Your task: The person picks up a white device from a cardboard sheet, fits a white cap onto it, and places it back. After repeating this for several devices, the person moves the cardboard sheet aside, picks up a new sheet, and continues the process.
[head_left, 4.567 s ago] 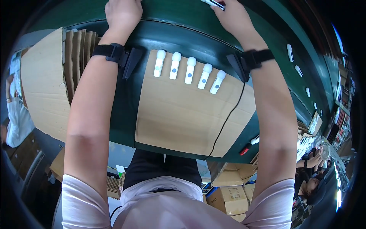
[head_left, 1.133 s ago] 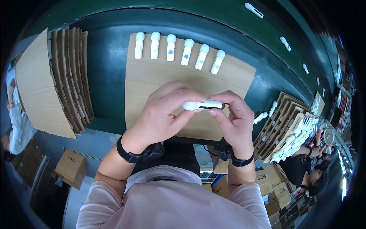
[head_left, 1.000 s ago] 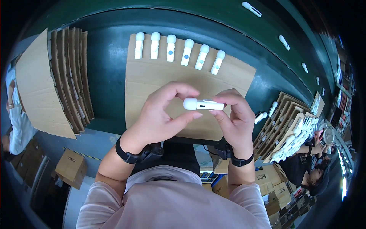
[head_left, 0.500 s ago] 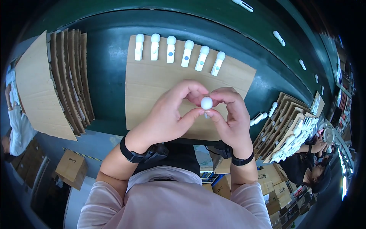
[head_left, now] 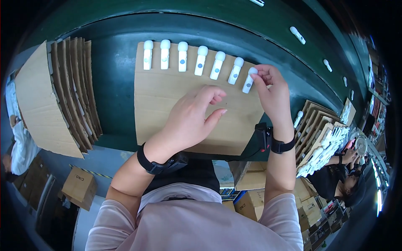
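Several small white wand-shaped devices with round heads and a dot on the body lie in a slanting row along the far edge of a brown cardboard sheet (head_left: 176, 129). At the row's right end, the fingers of my right hand (head_left: 272, 90) pinch the last white wand (head_left: 248, 83) near its head; it lies on the sheet. My left hand (head_left: 188, 115) hovers over the sheet's middle, holding nothing, with the thumb apart from the curled fingers. The nearest neighbour to the held piece is another white wand (head_left: 235, 71).
A stack of upright cardboard sheets (head_left: 69, 96) stands on the left. To the right are more layered cardboard sheets (head_left: 312, 134) loaded with white wands. Spaced wands (head_left: 297, 35) lie on the green surface (head_left: 234, 21) beyond. A person (head_left: 335, 180) works at the far right.
My right hand has carried the white wand from between both hands to the row's right end. My left hand has let go of it. Wands on the green surface have shifted up and left.
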The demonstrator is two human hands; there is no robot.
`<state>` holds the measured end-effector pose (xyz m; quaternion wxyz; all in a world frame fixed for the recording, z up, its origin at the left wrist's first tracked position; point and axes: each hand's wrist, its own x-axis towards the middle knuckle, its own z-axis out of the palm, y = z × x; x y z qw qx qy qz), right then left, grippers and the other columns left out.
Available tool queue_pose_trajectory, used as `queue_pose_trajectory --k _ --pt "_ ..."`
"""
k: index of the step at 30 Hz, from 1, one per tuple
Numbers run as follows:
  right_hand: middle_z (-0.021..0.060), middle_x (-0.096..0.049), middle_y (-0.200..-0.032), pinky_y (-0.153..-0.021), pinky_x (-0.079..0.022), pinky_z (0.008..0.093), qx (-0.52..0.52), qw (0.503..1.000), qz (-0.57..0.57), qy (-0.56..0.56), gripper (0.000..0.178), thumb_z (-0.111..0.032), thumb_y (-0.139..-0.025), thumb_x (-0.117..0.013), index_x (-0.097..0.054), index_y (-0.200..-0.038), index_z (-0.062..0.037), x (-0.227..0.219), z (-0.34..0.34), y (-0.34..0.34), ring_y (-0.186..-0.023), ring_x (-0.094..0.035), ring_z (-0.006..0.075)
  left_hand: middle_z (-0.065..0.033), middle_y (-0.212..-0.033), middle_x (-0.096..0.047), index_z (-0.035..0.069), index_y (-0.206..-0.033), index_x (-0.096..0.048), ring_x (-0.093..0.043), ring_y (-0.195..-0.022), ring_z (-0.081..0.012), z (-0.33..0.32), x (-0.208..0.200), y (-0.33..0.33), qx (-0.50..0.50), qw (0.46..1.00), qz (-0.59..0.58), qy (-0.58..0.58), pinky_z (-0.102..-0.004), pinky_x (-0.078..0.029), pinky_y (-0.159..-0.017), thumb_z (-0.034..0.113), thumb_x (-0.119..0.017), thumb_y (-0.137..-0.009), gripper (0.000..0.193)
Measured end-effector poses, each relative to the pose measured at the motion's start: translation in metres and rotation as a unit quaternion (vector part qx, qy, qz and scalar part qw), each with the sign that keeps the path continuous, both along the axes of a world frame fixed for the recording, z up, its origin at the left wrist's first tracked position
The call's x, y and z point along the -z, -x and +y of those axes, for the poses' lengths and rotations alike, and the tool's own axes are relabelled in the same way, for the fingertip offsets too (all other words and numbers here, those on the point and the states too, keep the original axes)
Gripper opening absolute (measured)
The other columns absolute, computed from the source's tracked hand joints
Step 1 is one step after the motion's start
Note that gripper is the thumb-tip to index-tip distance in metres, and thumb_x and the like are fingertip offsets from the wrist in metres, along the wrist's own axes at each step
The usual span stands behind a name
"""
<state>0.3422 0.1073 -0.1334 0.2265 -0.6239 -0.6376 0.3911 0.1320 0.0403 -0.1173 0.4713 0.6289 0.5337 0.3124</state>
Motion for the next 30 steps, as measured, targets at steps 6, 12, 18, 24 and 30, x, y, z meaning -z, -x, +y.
queue_pose_trajectory --k 6,12,18,24,30 --pt "0.0053 -0.065 -0.087 -0.066 -0.048 0.0223 -0.006 0.999 -0.04 0.008 0.019 -0.007 -0.088 -0.064 -0.06 -0.105 0.0011 0.015 0.013 -0.001 -0.071 -0.057 0.0093 -0.0122 -0.092 -0.063 0.004 -0.105 -0.055 -0.063 -0.086 -0.0276 0.003 -0.006 0.015 0.0 1.0 0.019 -0.02 -0.037 -0.051 -0.074 0.007 -0.068 -0.081 0.027" --pt "0.0041 -0.062 -0.088 -0.066 -0.046 0.0227 -0.017 0.997 -0.075 -0.023 0.022 -0.01 -0.088 -0.065 -0.061 -0.107 -0.0006 0.01 0.017 0.0 -0.073 -0.053 0.0088 -0.0128 -0.093 -0.063 0.004 -0.105 -0.058 -0.063 -0.083 -0.0274 0.028 -0.025 0.05 -0.016 0.997 0.044 -0.062 -0.0361 -0.05 -0.074 0.009 -0.068 -0.081 0.027" --pt "0.0043 -0.06 -0.092 -0.068 -0.046 0.0236 -0.03 0.988 -0.116 -0.102 0.025 -0.012 -0.086 -0.067 -0.062 -0.109 -0.0027 -0.01 0.056 -0.003 -0.078 -0.053 0.0098 -0.0125 -0.1 -0.064 0.002 -0.112 -0.058 -0.063 -0.092 -0.0205 0.099 -0.053 0.092 -0.003 0.948 0.278 -0.154 -0.0303 -0.05 -0.081 0.009 -0.068 -0.084 0.031" --pt "0.0093 -0.061 -0.103 -0.078 -0.048 0.0307 -0.099 0.948 -0.171 -0.25 0.03 -0.018 -0.086 -0.068 -0.062 -0.113 -0.007 -0.006 0.133 0.028 -0.088 -0.057 0.0197 -0.0186 -0.098 -0.059 0.002 -0.106 -0.055 -0.056 -0.095 -0.0367 0.175 -0.064 0.101 0.006 0.895 0.395 -0.206 -0.0433 -0.046 -0.085 0.012 -0.064 -0.081 0.028" --pt "0.0131 -0.06 -0.114 -0.087 -0.048 0.0384 -0.129 0.902 -0.245 -0.331 0.031 -0.022 -0.088 -0.066 -0.062 -0.116 -0.0102 0.019 0.186 0.077 -0.101 -0.057 0.0288 -0.0179 -0.107 -0.056 0.005 -0.106 -0.058 -0.054 -0.105 -0.0355 0.229 -0.025 0.102 0.03 0.869 0.411 -0.273 -0.0429 -0.046 -0.087 0.011 -0.065 -0.077 0.031"
